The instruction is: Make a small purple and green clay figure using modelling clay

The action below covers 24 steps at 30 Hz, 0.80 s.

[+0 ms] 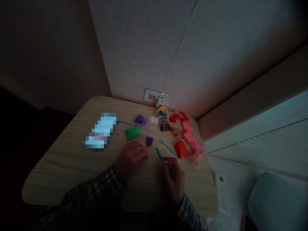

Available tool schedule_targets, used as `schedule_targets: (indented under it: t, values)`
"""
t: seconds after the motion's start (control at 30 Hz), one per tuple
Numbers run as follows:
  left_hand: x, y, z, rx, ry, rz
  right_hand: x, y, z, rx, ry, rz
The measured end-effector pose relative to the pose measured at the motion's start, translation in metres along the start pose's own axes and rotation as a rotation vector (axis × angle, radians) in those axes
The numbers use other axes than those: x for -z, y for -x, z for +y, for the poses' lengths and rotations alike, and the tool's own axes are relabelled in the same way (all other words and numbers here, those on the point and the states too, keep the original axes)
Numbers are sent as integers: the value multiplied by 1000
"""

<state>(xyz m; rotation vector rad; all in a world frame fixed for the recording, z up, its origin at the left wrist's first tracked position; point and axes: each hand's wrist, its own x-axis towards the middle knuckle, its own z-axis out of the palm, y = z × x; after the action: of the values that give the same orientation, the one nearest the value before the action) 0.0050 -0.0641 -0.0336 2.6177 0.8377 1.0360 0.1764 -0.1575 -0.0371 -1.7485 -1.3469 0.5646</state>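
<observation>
My right hand [173, 178] is closed around a teal plastic clay modelling tool [159, 154], gripped like a pen, its flat tip pointing up and left. My left hand [132, 158] rests palm-down on the tabletop, its fingers curled together; whatever may be under them is hidden. Just beyond the hands sits a small cluster of purple clay balls [149, 141], apart from the tool tip. A green clay packet [133, 132] lies close above my left hand. Between the purple cluster and a red clay packet [181, 149] lies a second thin teal tool [169, 148].
A blurred-out bright phone-shaped thing [101, 131] lies on the left of the wooden table [72, 166]. Purple [141, 119], white, dark, pink and orange clay packets line the back and right. Behind stands a wall with a socket [157, 96]; another teal stick [127, 122] lies farther back.
</observation>
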Motion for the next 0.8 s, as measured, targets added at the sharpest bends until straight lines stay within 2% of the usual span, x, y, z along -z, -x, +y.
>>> schedule_targets:
  t: [0.07,0.17,0.37,0.47,0.57,0.67,0.8]
  values:
    - [10,-4,-14,151,-23,42,0,0,0,-4,-5,-3]
    - [15,-3,-30,236,-96,41,0,0,1,-23,-13,-13]
    - [3,6,-27,139,-163,-22,0,1,2,-40,-21,-18]
    - [5,10,-25,73,-244,-35,1,1,2,-29,-22,-28]
    - [11,16,-29,43,-254,-1,1,1,1,-23,-10,-29]
    - [14,19,-31,103,-196,-14,1,1,1,-30,-7,-32]
    - [9,12,-27,272,-153,-98,1,0,1,-19,3,-29]
